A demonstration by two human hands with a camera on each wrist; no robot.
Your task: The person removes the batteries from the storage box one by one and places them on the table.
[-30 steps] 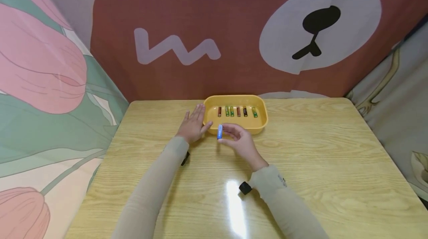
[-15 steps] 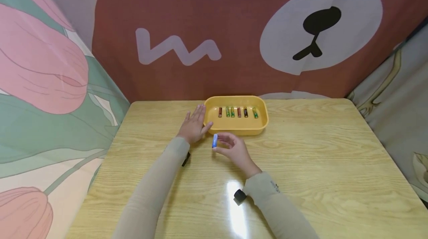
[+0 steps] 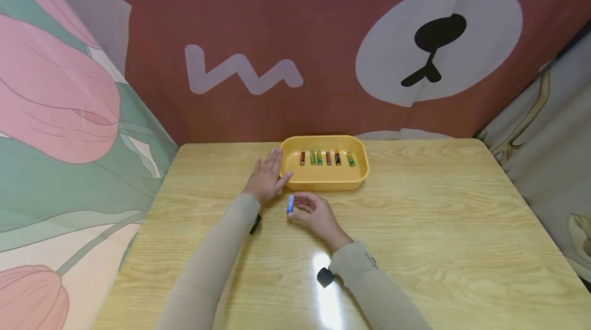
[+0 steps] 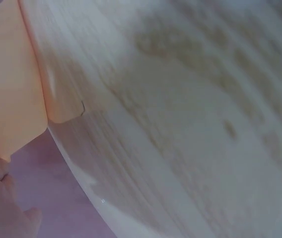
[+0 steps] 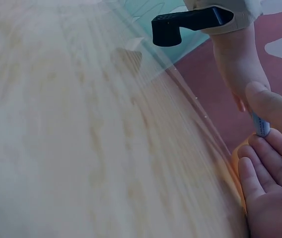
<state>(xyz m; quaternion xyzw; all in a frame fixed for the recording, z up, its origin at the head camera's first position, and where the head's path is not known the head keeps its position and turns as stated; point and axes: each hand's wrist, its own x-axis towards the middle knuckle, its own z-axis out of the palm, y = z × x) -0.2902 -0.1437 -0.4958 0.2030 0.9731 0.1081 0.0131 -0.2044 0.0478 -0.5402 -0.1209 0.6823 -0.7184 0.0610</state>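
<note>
My right hand (image 3: 320,217) pinches a blue battery (image 3: 290,204) between thumb and fingertips, in front of the yellow tray (image 3: 323,185). The battery stands nearly upright over the table. In the right wrist view the same blue battery (image 5: 260,125) shows between thumb and fingers, with the left forearm behind it. My left hand (image 3: 264,180) rests with extended fingers against the tray's left side, its thumb at the front left corner. Inside the tray several batteries lie in a row, among them a dark red one (image 3: 302,158), a black one (image 3: 337,158) and a green one (image 3: 351,159).
The wooden table (image 3: 438,227) spreads out on both sides of the tray and toward me. A reddish-brown curtain (image 3: 231,114) with a bear print hangs behind its far edge. Floral cloths hang at the left and right. Each wrist wears a small black camera (image 3: 325,277).
My right hand has drawn the blue battery back from the tray's front rim, toward me and to the left. The left hand stays at the tray's side, and the batteries in the tray lie unchanged.
</note>
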